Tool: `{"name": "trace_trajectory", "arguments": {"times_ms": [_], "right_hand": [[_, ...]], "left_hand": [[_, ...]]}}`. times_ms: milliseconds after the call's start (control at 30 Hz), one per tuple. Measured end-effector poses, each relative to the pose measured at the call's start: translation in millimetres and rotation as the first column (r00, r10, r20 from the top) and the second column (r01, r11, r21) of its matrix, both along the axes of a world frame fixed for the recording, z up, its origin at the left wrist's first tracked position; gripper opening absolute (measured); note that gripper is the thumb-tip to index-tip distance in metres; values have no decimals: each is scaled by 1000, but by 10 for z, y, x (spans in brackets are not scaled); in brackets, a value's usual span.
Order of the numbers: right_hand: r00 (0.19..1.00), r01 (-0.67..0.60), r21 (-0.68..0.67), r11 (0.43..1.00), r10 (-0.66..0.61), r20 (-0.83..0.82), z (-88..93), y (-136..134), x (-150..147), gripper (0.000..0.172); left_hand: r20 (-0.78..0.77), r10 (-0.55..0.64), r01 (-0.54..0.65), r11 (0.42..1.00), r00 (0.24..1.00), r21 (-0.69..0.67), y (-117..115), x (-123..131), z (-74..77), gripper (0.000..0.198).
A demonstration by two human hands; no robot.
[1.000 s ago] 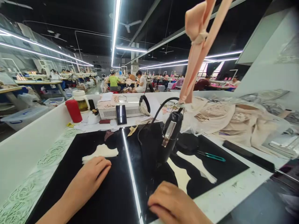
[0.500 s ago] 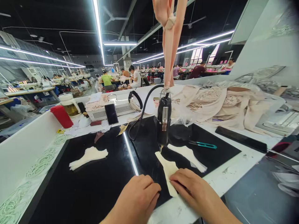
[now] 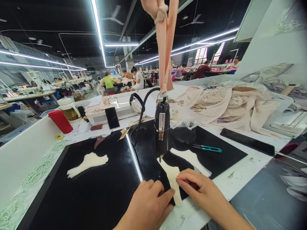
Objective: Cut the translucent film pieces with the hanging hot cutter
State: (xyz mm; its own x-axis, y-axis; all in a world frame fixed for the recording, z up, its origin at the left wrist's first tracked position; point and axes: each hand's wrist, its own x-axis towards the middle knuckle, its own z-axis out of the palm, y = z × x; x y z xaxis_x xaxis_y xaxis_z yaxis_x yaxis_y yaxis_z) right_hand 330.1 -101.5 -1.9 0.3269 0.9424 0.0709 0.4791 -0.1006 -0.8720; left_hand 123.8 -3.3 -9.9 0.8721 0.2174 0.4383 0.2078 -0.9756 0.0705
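Observation:
A cream fabric piece (image 3: 173, 174), narrow and curved, lies on the black mat (image 3: 100, 198) between my hands. My right hand (image 3: 200, 183) is closed, with thumb and forefinger pinching its right edge. My left hand (image 3: 152, 199) is curled on the other side, its foremost fingertip touching the lower left edge. Above the far end of this piece hangs a black corded tool (image 3: 162, 131) with a thin metal tip. A knotted peach fabric strip (image 3: 165, 54) holds the tool up. Two similar cream pieces lie nearby, one at left (image 3: 88, 164), another at right (image 3: 190, 159).
Teal thread snips (image 3: 208, 148) lie right of the tool. A phone (image 3: 112, 117), a red container (image 3: 60, 121) and a glass jug (image 3: 69, 110) stand behind the mat. Beige fabric (image 3: 216, 102) is heaped back right. Green loops (image 3: 38, 171) line the left edge. Co-workers sit far off.
My left hand has moved right and now touches the cream piece. My right hand has slid slightly up its edge. The whole view has shifted slightly, with the hanging tool further left.

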Motion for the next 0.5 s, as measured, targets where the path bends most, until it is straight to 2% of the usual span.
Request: {"name": "trace_trajectory", "arguments": {"times_ms": [100,167,300,400,500], "right_hand": [[992,62,-21,998,-64,-109,39,72,83,23],[973,95,-16,995,-96,-208,68,167,140,30],[906,237,141,961,-166,-388,160,457,230,42],[858,379,315,870,-202,-473,263,620,282,41],[840,462,463,756,-206,-502,372,603,269,38]], "left_hand": [[46,-1,1,1000,999,0,13,15,-50,37],[90,-1,0,1000,996,13,19,20,-79,34],[93,12,-14,1000,996,14,26,37,-133,28],[42,57,-58,998,997,22,30,71,-202,19],[-44,95,-94,995,995,14,44,108,-277,17]]}}
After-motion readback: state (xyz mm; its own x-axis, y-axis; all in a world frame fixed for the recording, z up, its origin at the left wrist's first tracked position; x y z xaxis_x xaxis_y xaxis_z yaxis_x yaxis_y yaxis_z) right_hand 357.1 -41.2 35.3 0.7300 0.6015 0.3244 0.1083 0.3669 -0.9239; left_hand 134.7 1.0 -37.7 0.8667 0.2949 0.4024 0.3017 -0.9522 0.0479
